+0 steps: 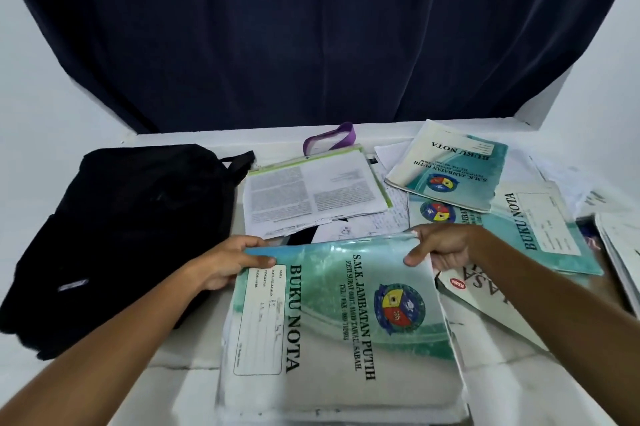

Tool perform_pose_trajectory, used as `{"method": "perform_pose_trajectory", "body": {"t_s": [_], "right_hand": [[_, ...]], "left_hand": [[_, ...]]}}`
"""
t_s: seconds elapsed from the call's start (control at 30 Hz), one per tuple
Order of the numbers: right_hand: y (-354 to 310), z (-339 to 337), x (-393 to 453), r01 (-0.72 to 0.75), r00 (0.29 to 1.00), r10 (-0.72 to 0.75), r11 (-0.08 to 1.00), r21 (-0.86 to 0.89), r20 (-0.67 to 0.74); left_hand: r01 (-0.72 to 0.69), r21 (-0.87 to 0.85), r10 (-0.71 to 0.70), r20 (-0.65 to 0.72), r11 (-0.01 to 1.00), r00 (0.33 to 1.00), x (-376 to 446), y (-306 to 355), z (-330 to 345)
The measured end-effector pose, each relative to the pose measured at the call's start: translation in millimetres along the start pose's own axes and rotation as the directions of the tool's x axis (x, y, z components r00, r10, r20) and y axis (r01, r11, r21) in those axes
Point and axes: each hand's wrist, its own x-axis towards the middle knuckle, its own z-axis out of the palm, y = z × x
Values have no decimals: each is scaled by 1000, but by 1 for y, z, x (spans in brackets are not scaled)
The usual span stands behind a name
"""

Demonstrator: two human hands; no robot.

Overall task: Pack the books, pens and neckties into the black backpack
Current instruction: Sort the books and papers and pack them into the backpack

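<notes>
Holding 1 notebook [343, 325] at its far corners: left hand [230, 261] with thumb on the cover and fingers curled under the far-left corner, right hand [438, 247] pinching the far-right corner. Printed on its teal-and-white cover: "BUKU NOTA", "S.M.K. JAMBATAN PUTIH", an address line ending "TAWAU, SABAH", plus a round crest and a name label with faint handwriting. Lying near the front edge of the white table [180, 387], right of the backpack [131, 235].

Counted: 4 matching "BUKU NOTA" books in all — the held one, 1 upside down at far right [450, 169], 1 mostly hidden beneath that [440, 212], 1 turned sideways at right [540, 228]. Also 1 white book [485, 294] under the right forearm, red "KSSM" tag legible, rest of title cut off. 1 stack of printed sheets [311, 190] at centre, text too small to read. 1 purple strap [332, 138] behind it. Loose handwritten pages under the pile. More papers at the right edge [620, 249].

1 backpack, black, flat on its side at left, small illegible tag. Behind, a dark curtain [311, 27].
</notes>
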Motion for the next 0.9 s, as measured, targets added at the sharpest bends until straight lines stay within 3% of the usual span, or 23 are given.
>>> {"method": "perform_pose_trajectory", "body": {"t_s": [0.2,0.37,0.47,0.57,0.67,0.77,0.9], "right_hand": [[-9,7,2,-126,985,111,986,-107,-135],[-29,16,-4,-266,943,146,869,-418,-298],[-40,13,-16,-260,919,65,842,-473,-388],[-37,0,-36,-174,857,-40,916,-362,-514],[-20,-18,-53,35,734,-90,995,-95,-674],[4,-39,-66,256,518,-52,962,97,-854],[27,-67,-77,459,452,35,848,266,-892]], "left_hand": [[6,248,-2,-15,969,1000,7,7,-9],[-12,597,-26,54,802,998,18,28,-14],[-84,691,46,74,718,996,30,51,-7],[-189,669,157,108,719,982,45,79,8],[-331,645,272,194,688,943,62,107,37],[-432,636,354,256,640,900,84,130,79],[-507,615,430,284,604,857,116,154,144]]}}
